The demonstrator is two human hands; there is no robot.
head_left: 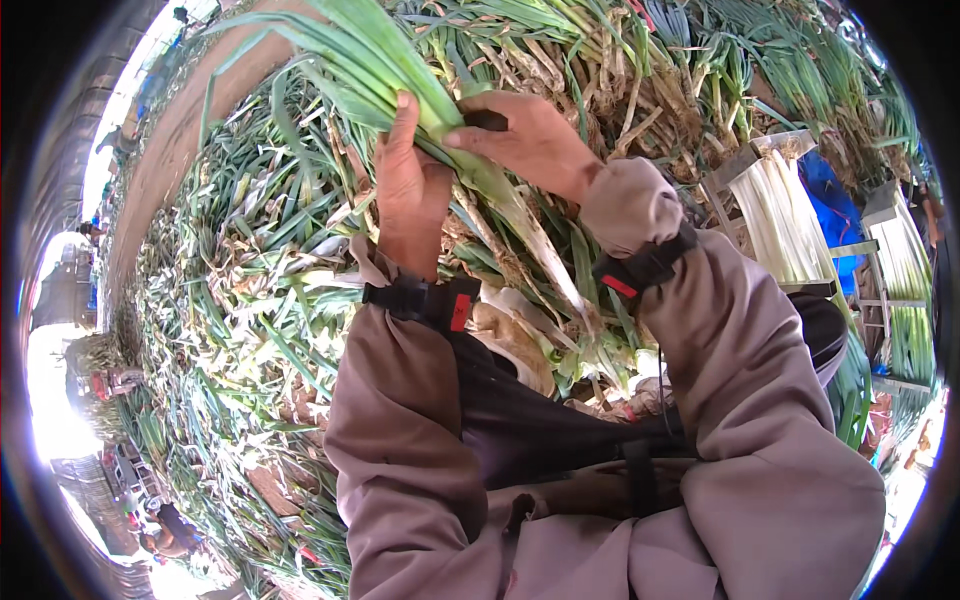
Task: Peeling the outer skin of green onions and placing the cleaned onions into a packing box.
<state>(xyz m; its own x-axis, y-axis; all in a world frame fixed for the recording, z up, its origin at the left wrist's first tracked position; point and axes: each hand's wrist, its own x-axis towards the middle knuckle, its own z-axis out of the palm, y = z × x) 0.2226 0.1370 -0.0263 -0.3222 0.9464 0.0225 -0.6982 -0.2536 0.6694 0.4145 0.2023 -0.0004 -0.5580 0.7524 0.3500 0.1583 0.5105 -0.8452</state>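
Note:
A leek (pixel 505 195) slants across in front of me, its broad green leaves fanning to the upper left and its pale stalk running down to the right. My left hand (pixel 412 180) grips it from the left, just below the leaves, thumb raised along the stem. From the right, my right hand (pixel 530 140) pinches the same part, thumb and bent fingers on the leaf sheath. Both hands are closed on this one leek. Its lower end hangs over my lap near dirty, peeled leaf scraps.
Leaf trimmings (pixel 250 270) cover the ground to the left. Untrimmed leeks with earthy roots (pixel 620 90) lie in a heap ahead. On the right, a rack (pixel 790 215) holds clean white stalks, with a second rack (pixel 905 270) beyond it and blue sheeting between.

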